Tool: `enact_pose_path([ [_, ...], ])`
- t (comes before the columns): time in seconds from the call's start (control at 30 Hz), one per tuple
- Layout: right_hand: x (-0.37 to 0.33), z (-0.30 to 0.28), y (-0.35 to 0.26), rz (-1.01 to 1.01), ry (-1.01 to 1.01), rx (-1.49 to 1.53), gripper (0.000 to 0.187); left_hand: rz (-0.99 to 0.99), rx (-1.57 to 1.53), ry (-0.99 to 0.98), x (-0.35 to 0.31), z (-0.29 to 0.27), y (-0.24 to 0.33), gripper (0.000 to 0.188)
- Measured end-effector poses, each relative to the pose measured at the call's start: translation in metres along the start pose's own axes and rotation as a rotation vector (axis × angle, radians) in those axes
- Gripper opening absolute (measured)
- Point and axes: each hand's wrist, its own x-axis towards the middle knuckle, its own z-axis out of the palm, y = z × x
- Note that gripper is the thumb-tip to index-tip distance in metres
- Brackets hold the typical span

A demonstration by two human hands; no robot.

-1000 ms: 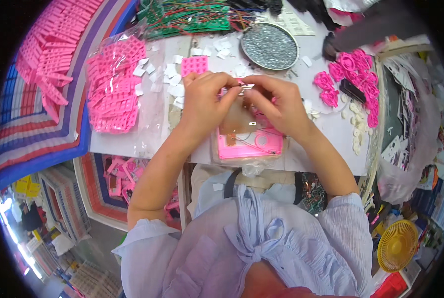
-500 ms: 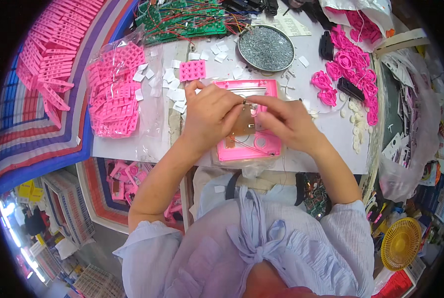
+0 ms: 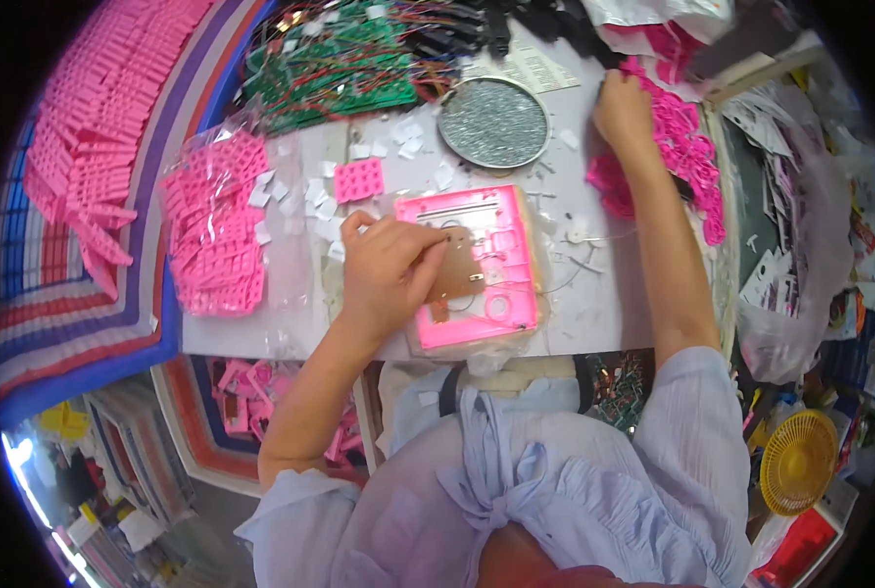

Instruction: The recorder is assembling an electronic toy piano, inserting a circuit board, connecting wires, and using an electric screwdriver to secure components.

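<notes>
A pink plastic casing [image 3: 528, 257] lies on the table in front of me, with a brown circuit board [image 3: 464, 267] inside it. My left hand [image 3: 384, 267] is closed at the board's upper left part, thumb and forefinger pinched on its edge. My right hand [image 3: 624, 110] is stretched out to the far right, beside a heap of pink plastic parts [image 3: 687, 137]. Its fingers curl downward, and whatever is under them is hidden. A thin wire runs out of the casing's right side.
Behind the casing stands a round tray of small metal pieces [image 3: 494, 122]. Green circuit boards with wires [image 3: 344, 73] are piled at the back left. A bag of pink parts [image 3: 217, 230], a pink button pad [image 3: 359, 179] and white squares [image 3: 318, 196] lie left. A striped basket [image 3: 75, 328] borders the table.
My right hand has left the casing and moved to the far right, over the spot by the pink parts where a black piece lay. My left hand stays at the board. The view has shifted slightly.
</notes>
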Motion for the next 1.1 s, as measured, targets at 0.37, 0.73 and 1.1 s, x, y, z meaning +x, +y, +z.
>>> enact_pose_path([
  [0.37, -0.125, -0.178, -0.087, -0.813, -0.374, 0.935, 0.046, -0.103, 0.019, 0.076, -0.005, -0.006, -0.015, 0.007],
  [0.73, -0.157, -0.163, -0.122, -0.598, -0.349, 1.117, 0.059, 0.104, 0.042, -0.327, 0.027, -0.029, -0.018, 0.008],
  [1.1, -0.145, -0.169, -0.125, -0.77, -0.373, 0.995, 0.05, 0.284, 0.192, -0.56, 0.054, -0.037, -0.016, 0.01],
])
